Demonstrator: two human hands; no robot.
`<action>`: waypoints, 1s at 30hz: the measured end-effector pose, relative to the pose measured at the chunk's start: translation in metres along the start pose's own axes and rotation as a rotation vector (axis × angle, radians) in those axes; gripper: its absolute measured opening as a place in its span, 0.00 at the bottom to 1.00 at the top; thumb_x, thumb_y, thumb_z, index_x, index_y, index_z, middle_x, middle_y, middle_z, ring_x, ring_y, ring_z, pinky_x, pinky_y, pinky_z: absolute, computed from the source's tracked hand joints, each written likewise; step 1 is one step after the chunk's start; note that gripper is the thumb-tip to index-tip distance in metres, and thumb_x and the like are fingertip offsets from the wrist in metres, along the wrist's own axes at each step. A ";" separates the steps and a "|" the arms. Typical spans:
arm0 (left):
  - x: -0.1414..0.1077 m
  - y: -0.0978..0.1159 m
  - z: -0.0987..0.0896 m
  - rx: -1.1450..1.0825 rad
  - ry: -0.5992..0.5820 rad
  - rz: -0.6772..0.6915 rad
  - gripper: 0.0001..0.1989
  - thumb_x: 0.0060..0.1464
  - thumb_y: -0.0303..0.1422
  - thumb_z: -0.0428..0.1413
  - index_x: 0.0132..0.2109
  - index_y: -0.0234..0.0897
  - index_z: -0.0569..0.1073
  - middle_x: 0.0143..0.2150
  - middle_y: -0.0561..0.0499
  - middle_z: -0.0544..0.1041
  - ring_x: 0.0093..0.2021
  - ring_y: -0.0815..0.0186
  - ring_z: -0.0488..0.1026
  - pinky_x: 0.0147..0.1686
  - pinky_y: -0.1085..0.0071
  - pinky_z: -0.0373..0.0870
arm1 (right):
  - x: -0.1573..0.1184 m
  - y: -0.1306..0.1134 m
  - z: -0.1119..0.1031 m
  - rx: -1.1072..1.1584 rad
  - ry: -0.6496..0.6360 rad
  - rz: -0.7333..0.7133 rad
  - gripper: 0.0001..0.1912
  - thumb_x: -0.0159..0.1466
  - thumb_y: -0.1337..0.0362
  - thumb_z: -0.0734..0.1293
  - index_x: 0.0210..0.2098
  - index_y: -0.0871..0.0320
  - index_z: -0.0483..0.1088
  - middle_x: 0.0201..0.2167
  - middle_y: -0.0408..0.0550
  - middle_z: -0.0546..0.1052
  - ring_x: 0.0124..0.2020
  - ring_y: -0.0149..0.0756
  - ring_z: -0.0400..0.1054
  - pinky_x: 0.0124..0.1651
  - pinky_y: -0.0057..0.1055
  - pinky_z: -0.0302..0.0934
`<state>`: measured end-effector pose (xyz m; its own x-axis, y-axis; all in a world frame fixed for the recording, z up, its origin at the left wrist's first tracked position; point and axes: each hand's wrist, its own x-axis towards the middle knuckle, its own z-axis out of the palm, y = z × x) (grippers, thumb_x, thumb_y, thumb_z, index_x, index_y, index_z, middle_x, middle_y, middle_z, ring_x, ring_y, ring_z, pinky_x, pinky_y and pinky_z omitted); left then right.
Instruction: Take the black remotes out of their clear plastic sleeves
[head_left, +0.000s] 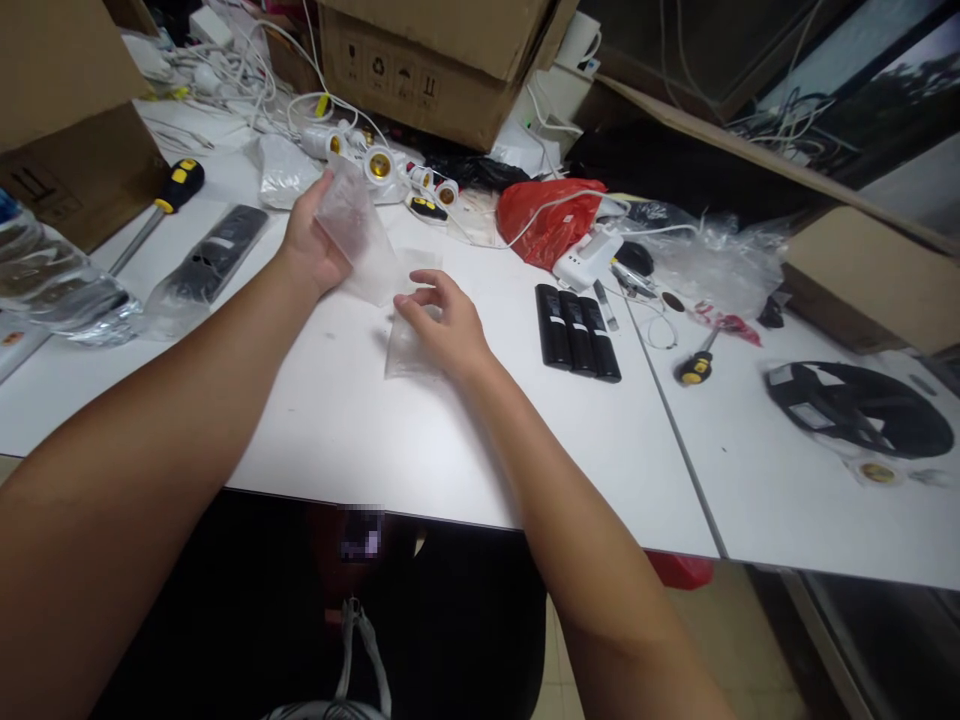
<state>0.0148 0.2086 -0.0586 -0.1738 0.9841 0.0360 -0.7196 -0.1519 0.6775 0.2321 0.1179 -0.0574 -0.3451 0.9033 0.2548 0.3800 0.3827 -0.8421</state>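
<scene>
My left hand (pixel 313 245) is closed around the edge of a clear plastic bag (pixel 360 235), raised over the white table. The bag looks flat, with nothing visible inside. My right hand (pixel 450 325) is beside the bag's lower corner, its thumb and index finger curved with a gap between them. Whether the thumb touches the bag, I cannot tell. Beneath my right hand another clear plastic bag (pixel 405 355) lies on the table, partly hidden by it. Three black oblong items (pixel 576 332) with white labels lie side by side to the right.
To the left are a water bottle (pixel 52 280), a screwdriver (pixel 176 187) and a bagged black item (pixel 217 255). Cardboard boxes (pixel 442 70), cables and lamp sockets (pixel 379 163) crowd the back. Rightward lie a red bag (pixel 547 220), another screwdriver (pixel 696 368) and a black round object (pixel 862 410).
</scene>
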 end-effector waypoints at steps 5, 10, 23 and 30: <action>-0.005 0.001 0.002 0.020 -0.004 0.025 0.16 0.73 0.37 0.49 0.38 0.44 0.79 0.44 0.53 0.84 0.50 0.67 0.77 0.47 0.75 0.76 | 0.002 0.000 0.001 0.037 0.030 -0.043 0.24 0.65 0.43 0.71 0.52 0.50 0.74 0.49 0.50 0.80 0.56 0.47 0.73 0.65 0.47 0.63; -0.026 0.007 0.027 -0.116 -0.134 0.003 0.23 0.79 0.36 0.43 0.40 0.37 0.79 0.42 0.52 0.82 0.38 0.69 0.78 0.41 0.76 0.77 | 0.006 -0.004 0.005 0.050 0.056 -0.129 0.42 0.62 0.33 0.69 0.68 0.46 0.61 0.70 0.52 0.67 0.72 0.52 0.60 0.72 0.52 0.56; -0.032 -0.004 0.043 -0.092 -0.062 -0.048 0.26 0.80 0.38 0.39 0.37 0.36 0.76 0.35 0.51 0.79 0.36 0.67 0.76 0.42 0.73 0.75 | 0.004 -0.005 -0.027 0.474 -0.120 0.247 0.25 0.54 0.39 0.78 0.30 0.54 0.72 0.27 0.42 0.73 0.27 0.31 0.69 0.26 0.27 0.64; -0.007 -0.008 0.011 0.184 0.207 0.051 0.02 0.60 0.30 0.57 0.38 0.42 0.74 0.39 0.55 0.81 0.37 0.67 0.76 0.41 0.69 0.73 | 0.011 0.020 -0.038 0.503 0.260 0.369 0.20 0.58 0.49 0.78 0.29 0.54 0.67 0.24 0.37 0.67 0.24 0.27 0.65 0.27 0.25 0.66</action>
<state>0.0296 0.2036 -0.0563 -0.3539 0.9330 -0.0651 -0.5758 -0.1625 0.8013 0.2686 0.1432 -0.0533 -0.0277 0.9989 -0.0390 -0.0344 -0.0400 -0.9986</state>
